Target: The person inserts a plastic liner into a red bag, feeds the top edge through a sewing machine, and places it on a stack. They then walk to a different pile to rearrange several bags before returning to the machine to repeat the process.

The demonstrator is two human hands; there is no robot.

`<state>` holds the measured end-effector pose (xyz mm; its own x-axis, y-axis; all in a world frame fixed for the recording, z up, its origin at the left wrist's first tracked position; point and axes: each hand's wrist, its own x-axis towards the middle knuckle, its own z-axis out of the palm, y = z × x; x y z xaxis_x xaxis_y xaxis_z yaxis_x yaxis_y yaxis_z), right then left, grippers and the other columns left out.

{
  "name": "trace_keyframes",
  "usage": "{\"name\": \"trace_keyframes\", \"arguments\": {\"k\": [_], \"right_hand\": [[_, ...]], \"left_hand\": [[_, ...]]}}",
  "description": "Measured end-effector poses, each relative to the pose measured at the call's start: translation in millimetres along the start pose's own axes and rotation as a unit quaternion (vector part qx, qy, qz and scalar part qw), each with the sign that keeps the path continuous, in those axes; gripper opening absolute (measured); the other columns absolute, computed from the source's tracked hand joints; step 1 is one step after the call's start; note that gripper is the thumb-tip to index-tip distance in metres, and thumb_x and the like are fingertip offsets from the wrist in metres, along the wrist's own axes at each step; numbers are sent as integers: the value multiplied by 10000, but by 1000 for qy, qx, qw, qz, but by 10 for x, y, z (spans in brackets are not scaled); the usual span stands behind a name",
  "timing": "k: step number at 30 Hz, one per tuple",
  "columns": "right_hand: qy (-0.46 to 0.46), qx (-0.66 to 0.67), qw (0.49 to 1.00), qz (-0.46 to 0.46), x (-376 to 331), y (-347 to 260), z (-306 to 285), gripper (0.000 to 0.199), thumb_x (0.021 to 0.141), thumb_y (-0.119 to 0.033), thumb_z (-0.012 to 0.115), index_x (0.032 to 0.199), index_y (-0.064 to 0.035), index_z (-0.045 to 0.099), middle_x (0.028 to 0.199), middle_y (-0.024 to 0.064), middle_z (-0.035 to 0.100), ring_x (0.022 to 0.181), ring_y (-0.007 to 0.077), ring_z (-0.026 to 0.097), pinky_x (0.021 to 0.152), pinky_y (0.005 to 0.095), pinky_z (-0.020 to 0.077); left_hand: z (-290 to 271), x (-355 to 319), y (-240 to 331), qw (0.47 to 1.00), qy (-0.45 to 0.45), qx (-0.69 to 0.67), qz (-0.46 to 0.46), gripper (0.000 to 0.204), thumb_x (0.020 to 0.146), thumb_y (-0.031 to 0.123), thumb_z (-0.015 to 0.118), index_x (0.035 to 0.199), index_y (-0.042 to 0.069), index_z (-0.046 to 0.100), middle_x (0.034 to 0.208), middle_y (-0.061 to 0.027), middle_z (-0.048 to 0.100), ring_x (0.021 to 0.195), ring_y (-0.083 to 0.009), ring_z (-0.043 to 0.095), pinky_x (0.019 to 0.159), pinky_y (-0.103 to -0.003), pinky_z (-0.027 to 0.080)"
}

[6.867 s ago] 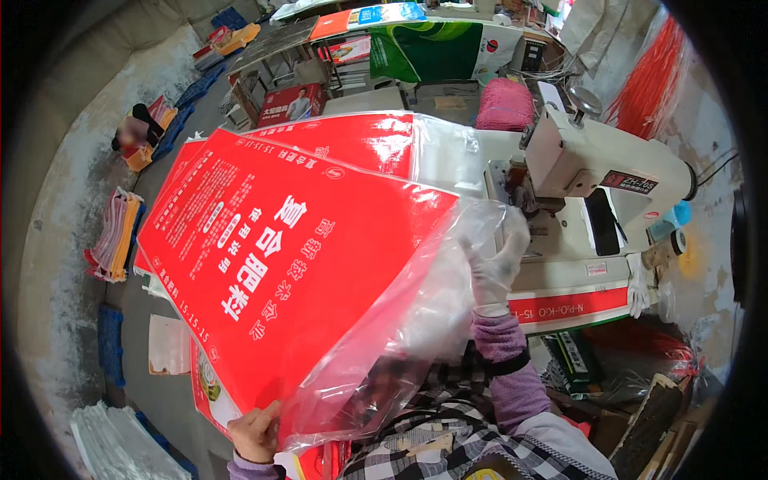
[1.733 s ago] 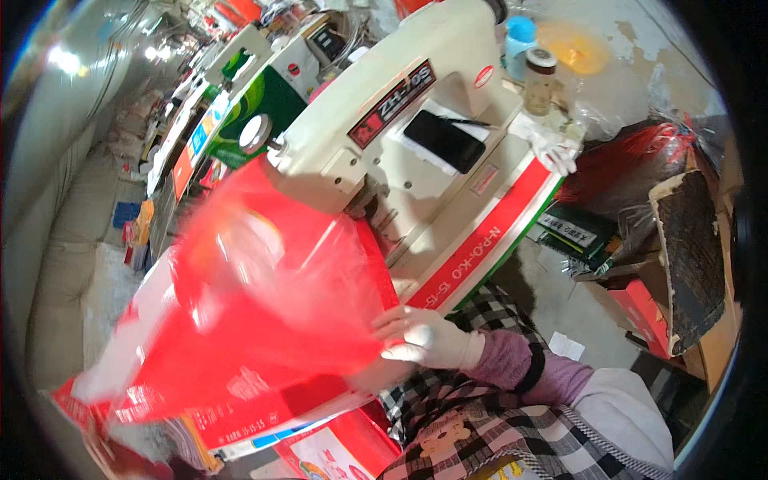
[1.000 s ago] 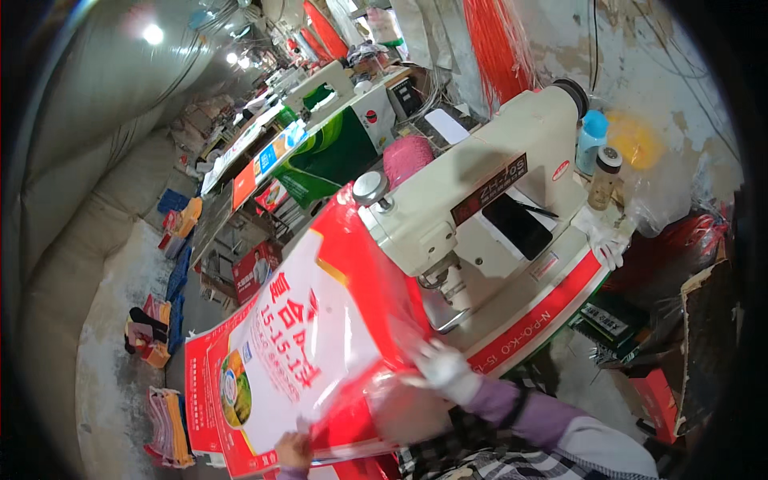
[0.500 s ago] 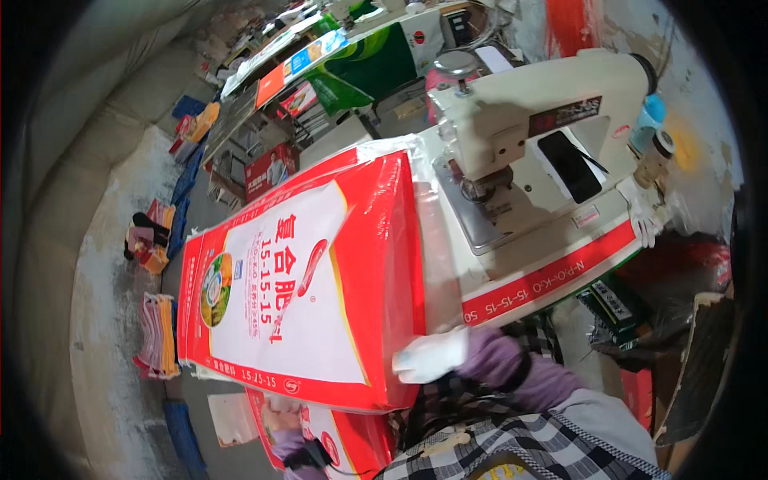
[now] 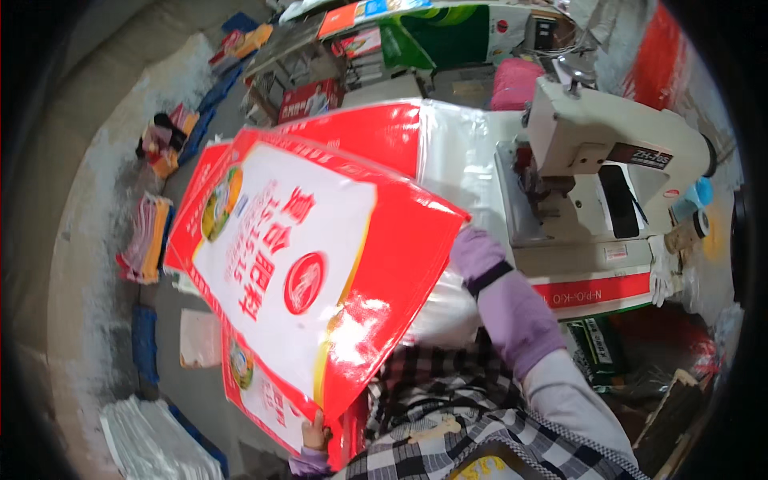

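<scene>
Sack (image 5: 304, 272) red and white, left hand (image 5: 317, 434) pinching its lower edge, right grip hidden.

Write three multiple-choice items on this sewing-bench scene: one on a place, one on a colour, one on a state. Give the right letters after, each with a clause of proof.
1. Where does the sewing machine stand relative to the large sack held up in front?
A. to its right
B. to its left
C. beneath it

2. What colour is the sleeve on the right forearm?
A. green
B. purple
C. black

3. How does the left hand meet the sack?
A. it lies flat on the bench, apart from the sack
B. it grips the sack's lower edge
C. it rests on the sewing machine

Answers:
1. A, since the cream machine sits at the right of the picture and the red and white sack at the left.
2. B, since the forearm reaching behind the sack is clad in purple.
3. B, since bare fingers curl over the bottom edge of the sack.
</scene>
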<state>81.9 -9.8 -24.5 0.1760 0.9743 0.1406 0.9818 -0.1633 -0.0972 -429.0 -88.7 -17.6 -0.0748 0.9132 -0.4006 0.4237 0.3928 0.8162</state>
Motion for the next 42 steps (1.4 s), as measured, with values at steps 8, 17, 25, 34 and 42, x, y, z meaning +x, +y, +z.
{"name": "trace_keyframes", "arguments": {"k": [8, 17, 25, 34, 42], "right_hand": [[311, 302, 901, 3, -251, 6, -482, 295, 760, -126, 696, 1047, -86, 641, 835, 88, 665, 819, 264, 652, 754, 399, 518], [3, 393, 910, -128, 187, -1225, -377, 655, 671, -1, 545, 1322, 10, 471, 906, 214, 663, 757, 362, 660, 685, 429, 524], [-229, 309, 922, -47, 123, -1882, 1662, 279, 844, -102, 479, 1074, -74, 634, 968, 251, 642, 967, 404, 615, 871, 486, 455], [-136, 155, 974, -89, 92, -1598, 1553, 359, 748, -114, 608, 1105, -96, 641, 1202, 211, 585, 1168, 397, 514, 1022, 485, 388], [-36, 237, 931, -276, 110, -1890, 931, 492, 798, -184, 673, 1278, -231, 573, 1412, 100, 439, 1318, 341, 367, 1084, 482, 315]], "left_hand": [[321, -27, 130, 967, 101, -206, -109, 326, 937, 300, 614, 717, 100, 480, 550, -16, 466, 393, -118, 415, 348, -274, 322], [-1389, -77, -1410, 902, 326, -180, -218, 207, 921, 319, 632, 897, 125, 562, 635, 0, 524, 416, -114, 396, 351, -250, 255], [-1149, -1699, -2155, 826, 286, -361, -324, 306, 957, 280, 551, 1227, 139, 533, 1244, -34, 610, 1140, -221, 555, 969, -431, 412], [-342, -583, -876, 960, 180, 186, 107, 708, 710, 206, 785, 1320, 26, 474, 1233, -211, 536, 1167, -355, 507, 1023, -418, 386], [-181, -26, -427, 900, -25, 358, 247, 472, 718, 108, 730, 1177, 97, 621, 1122, -152, 641, 1093, -336, 592, 942, -413, 475]]}}
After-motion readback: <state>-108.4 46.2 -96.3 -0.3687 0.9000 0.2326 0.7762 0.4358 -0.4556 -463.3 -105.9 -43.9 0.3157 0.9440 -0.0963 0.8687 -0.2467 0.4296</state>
